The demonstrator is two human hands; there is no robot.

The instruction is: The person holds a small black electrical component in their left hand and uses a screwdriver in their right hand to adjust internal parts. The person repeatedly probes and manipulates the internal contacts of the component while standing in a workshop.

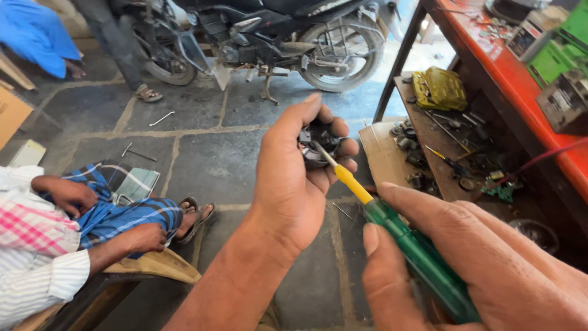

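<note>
**A screwdriver tip meets a small dark part**

The right hand (490, 270) is nearest. Its fingers wrap tight around a long screwdriver with a clear green handle and a yellow neck (398, 236). The thin metal tip points up and away into a small round part of dark metal and black plastic (317, 146). The left hand (300, 171) grips that part, thumb on top and fingers curled under it, up in the air over the grey stone floor (208, 159).

To do this well, I think the tip should sit straight in its slot, the left hand should hold the part very still, and the push should be soft so the tip does not slip onto the fingers.

On the left another person sits with a hand (72, 195) on a blue checked cloth (116, 202). On the right a low wooden shelf (383, 153) holds many little metal bits and a yellow-green boxy case (438, 89). Above it, a red bench top (520, 79) carries a flat green box (554, 58) and a grey box (566, 101); any labels are too small to tell. Far back stands a black motorbike (275, 37).
</note>
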